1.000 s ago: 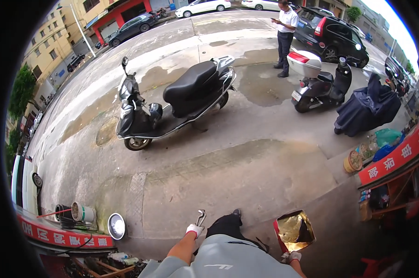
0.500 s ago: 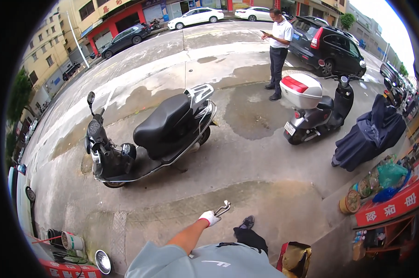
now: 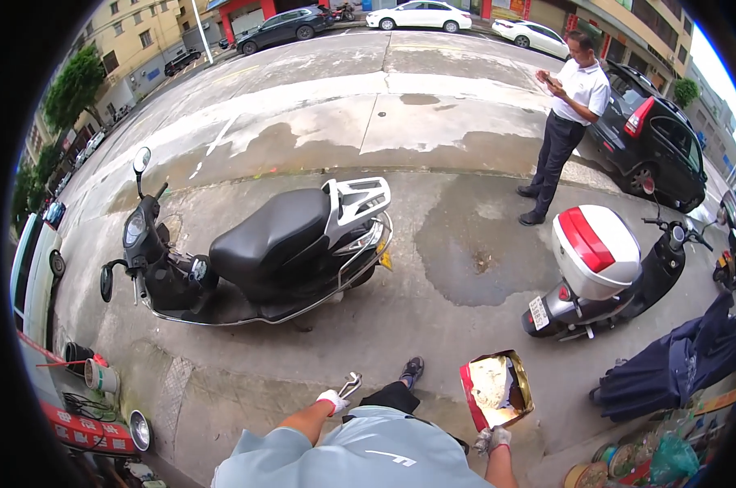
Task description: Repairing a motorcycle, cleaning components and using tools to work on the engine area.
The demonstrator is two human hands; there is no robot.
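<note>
In a white glove, my left hand [image 3: 333, 400] is closed around a bent, silvery metal tool [image 3: 351, 385] that sticks up past the fingers; its exact kind I cannot make out. My right hand [image 3: 495, 440], in a greyish glove, grips the near edge of an open cardboard box [image 3: 469, 397] with red and gold sides. A pale flap or sheet covers part of the box's opening, beside a dark gap. Ahead on the left, apart from both hands, a black scooter [image 3: 274, 236] stands side-on.
Right of the walkway stand a scooter with a white-and-red top box [image 3: 600, 244] and a vehicle under a dark blue cover [image 3: 669, 362]. A person [image 3: 575, 102] stands by a wet patch [image 3: 482, 244], looking at a phone. Buckets [image 3: 101, 376] and a round metal bowl [image 3: 141, 430] sit lower left.
My view has swung right and the scooters appear closer. The box has risen into fuller view, with my right hand now visible on it. My left hand still holds the metal tool.
</note>
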